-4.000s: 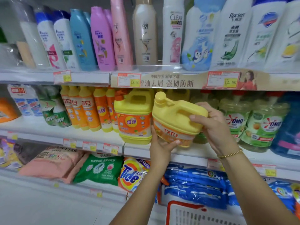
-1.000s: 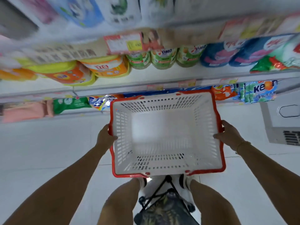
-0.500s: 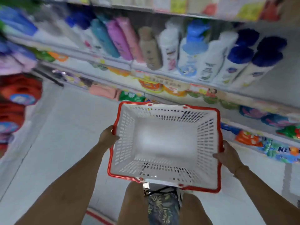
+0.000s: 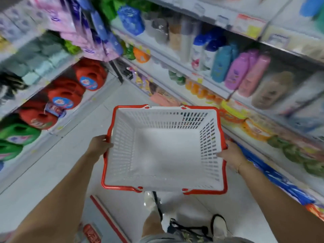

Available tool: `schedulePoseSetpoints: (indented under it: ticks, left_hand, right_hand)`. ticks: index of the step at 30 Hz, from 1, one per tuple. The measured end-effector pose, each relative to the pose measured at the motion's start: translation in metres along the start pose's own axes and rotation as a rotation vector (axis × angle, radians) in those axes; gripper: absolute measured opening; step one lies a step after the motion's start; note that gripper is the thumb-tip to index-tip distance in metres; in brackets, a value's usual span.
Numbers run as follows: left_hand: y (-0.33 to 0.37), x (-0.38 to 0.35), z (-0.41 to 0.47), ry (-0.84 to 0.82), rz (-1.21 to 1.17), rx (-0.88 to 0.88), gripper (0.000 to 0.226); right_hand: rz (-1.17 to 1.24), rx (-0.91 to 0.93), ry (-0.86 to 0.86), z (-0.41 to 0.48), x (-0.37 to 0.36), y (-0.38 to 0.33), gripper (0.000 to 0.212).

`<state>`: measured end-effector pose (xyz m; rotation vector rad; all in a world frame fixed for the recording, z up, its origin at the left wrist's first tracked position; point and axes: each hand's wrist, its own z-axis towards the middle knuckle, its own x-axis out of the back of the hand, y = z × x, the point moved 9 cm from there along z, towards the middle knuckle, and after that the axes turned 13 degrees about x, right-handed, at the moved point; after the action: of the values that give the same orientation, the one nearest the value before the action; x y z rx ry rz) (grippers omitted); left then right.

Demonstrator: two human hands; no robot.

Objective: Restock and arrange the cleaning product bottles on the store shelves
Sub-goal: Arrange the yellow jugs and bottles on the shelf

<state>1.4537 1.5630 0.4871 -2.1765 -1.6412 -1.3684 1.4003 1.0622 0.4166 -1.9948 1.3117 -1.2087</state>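
On my far left the shelves are blurred; green jugs [image 4: 17, 134] lie low down, with red jugs [image 4: 64, 95] stacked above and beyond them, all with their tops pointing into the aisle; the pale floor [image 4: 52, 172] runs between the two shelf rows. My left hand [image 4: 100, 146] grips the left side of the basket [image 4: 157, 120], fingers curled round its red rim; the basket is white with slotted walls, held level in front of my waist, its white bottom in full view. My right hand [image 4: 231, 155] clamps the opposite rim, thumb lying against the inside of the slotted wall and the other fingers wrapped beneath; a thin bracelet [image 4: 239, 166] sits at that wrist. To the right stand the shelves [image 4: 215, 86]: teal [image 4: 221, 64], purple [image 4: 236, 71] and pink bottles [image 4: 252, 74] stand side by side on an upper level; below them, just beyond the basket's right corner, the yellow-and-orange detergent jugs [image 4: 233, 111] sit in their row, with green bottles [image 4: 294, 151] further along the same level; blue packs [image 4: 280, 181] lie on the lowest level, near my right forearm.
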Motion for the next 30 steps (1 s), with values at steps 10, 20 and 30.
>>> schedulePoseSetpoints:
  ticks: [10,20,30]
  left_hand:
    - [0.024,0.126,0.141,-0.017,-0.112,-0.036,0.036]
    - [0.102,0.154,0.278,0.026,-0.15,-0.019,0.042]
    - [0.195,0.157,0.39,0.069,-0.072,0.006,0.051]
  right_hand:
    - [0.04,-0.033,0.075,0.086,-0.106,-0.142,0.046]
    - [0.089,0.014,0.137,0.205,-0.148,-0.225,0.043]
    - [0.088,-0.01,0.071,0.322,-0.177,-0.273,0.044]
